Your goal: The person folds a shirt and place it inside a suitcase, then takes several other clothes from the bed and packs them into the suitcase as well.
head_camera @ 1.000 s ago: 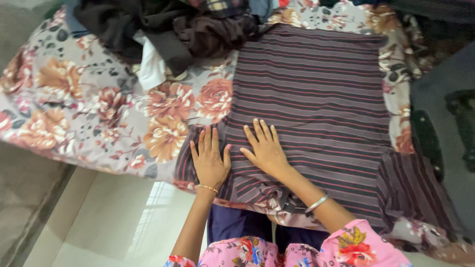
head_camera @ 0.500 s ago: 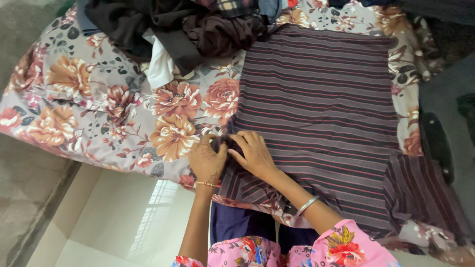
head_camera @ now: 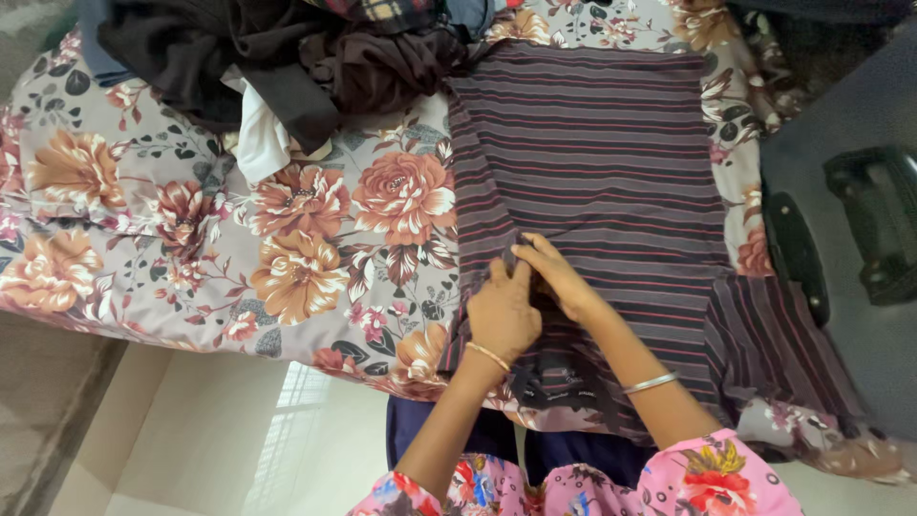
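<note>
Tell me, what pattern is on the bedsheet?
Big peach and pink flowers on the grey bedsheet, seen in the head view.

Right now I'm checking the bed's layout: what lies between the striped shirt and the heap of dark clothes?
Nothing. In the head view, striped shirt touches the clothes heap.

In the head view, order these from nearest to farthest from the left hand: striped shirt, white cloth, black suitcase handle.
1. striped shirt: under the left hand, pinched by it.
2. white cloth: up left, in the clothes pile.
3. black suitcase handle: far right, off the bed.
</note>
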